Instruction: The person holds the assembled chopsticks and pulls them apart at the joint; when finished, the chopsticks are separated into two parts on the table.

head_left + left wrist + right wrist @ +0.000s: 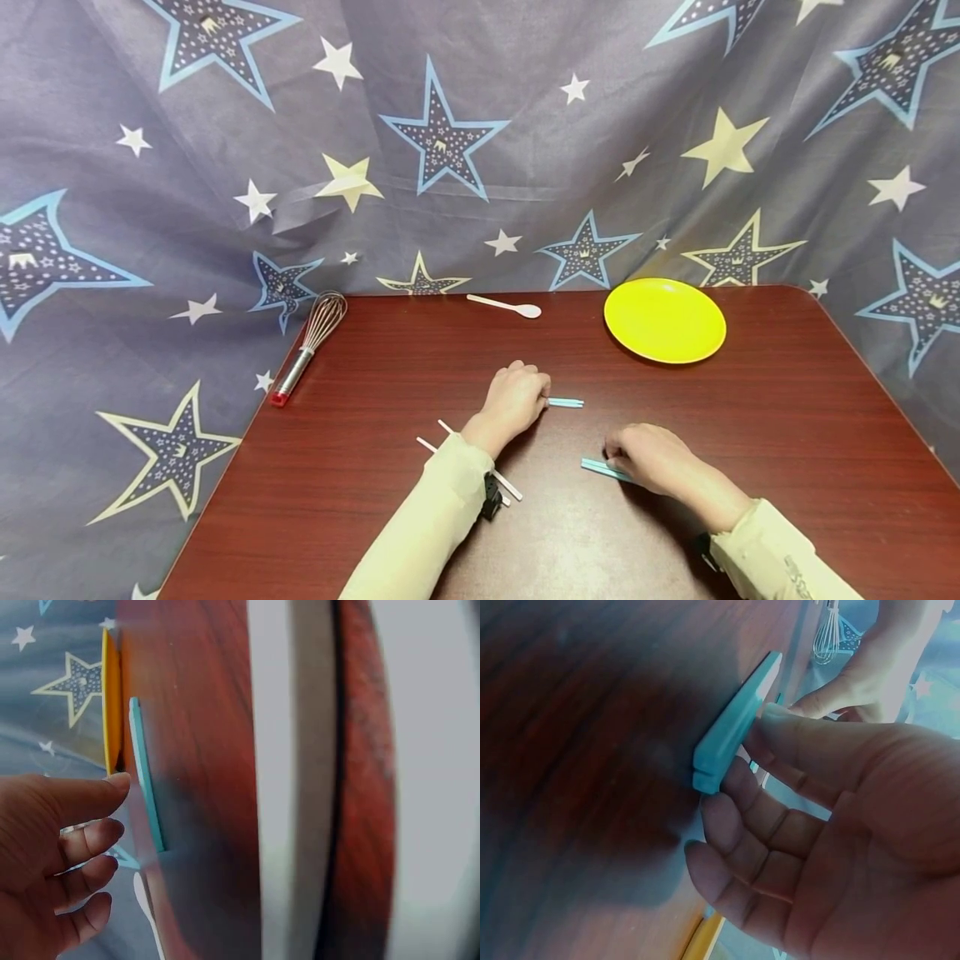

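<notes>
My left hand (513, 395), its fingers loosely bent, hovers over the near end of a light-blue chopstick pair (566, 403). In the left wrist view the thumb tip is close beside these blue chopsticks (147, 776), which lie on the table; contact is not clear. With the thumb and forefinger, my right hand (651, 458) pinches a second light-blue chopstick pair (600, 468). The right wrist view shows these chopsticks (731, 735) at the fingertips, close to the tabletop. Beneath the left forearm lie two white chopsticks (508, 485), their middles hidden by the sleeve.
A yellow plate (664, 321) sits at the back right of the brown table (360, 500). A white spoon (504, 306) lies along the back edge, and a wire whisk (309, 347) along the left edge. Behind the table hangs a star-patterned cloth (480, 225).
</notes>
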`<state>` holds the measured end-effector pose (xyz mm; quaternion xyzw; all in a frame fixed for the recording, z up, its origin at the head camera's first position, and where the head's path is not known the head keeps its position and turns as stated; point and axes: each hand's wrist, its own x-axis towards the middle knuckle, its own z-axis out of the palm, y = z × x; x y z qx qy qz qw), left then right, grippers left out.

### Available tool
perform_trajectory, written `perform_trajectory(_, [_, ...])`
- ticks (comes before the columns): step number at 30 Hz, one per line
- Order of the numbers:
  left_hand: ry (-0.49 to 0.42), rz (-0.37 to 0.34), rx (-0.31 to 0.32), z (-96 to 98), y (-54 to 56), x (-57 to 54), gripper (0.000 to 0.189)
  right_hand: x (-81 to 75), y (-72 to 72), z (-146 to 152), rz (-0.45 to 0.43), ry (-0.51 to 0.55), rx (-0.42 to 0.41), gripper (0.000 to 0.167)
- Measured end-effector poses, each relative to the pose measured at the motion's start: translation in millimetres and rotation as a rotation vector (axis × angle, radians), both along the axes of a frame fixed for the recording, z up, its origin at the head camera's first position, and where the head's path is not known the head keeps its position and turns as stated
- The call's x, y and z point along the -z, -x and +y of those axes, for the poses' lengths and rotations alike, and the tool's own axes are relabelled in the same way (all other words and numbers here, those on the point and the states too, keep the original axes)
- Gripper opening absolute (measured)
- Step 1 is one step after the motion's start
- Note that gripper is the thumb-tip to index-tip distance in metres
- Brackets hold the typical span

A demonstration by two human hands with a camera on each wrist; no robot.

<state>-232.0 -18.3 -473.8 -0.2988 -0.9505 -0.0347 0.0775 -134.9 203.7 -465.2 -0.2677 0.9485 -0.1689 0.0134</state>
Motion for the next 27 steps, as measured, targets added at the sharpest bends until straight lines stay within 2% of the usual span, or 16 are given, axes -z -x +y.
perform_trajectory(2, [-0.01, 0.003, -0.002, -2.9, -2.0, -1.7, 0.009, 0.0, 0.0, 0, 0.001, -0.002, -0.002, 0.032])
perform_trajectory(8, [-0.083, 0.014, -0.002, -17.9, -11.4, -4.4, 0.012, -0.7, 0.1, -2, -0.006, -0.029, 0.026, 0.018])
perform_trajectory(13, [-0.158, 0.01, -0.01, -34.5, -22.0, -5.6, 0.014, -2.6, 0.1, -5, -0.026, -0.039, 0.055, 0.012])
perform_trajectory(20, [-0.265, 0.001, -0.024, -52.1, -38.0, -10.1, 0.014, -5.1, 1.7, -10, -0.005, -0.021, 0.097, 0.007])
perform_trajectory(23, [-0.293, -0.01, -0.035, -58.0, -45.0, -12.2, 0.012, -6.8, 2.1, -13, 0.013, 0.005, 0.092, 0.01])
perform_trajectory(27, [-0.324, -0.025, -0.058, -66.1, -53.3, -13.4, 0.011, -8.1, 3.1, -19, 0.038, 0.043, 0.042, 0.011])
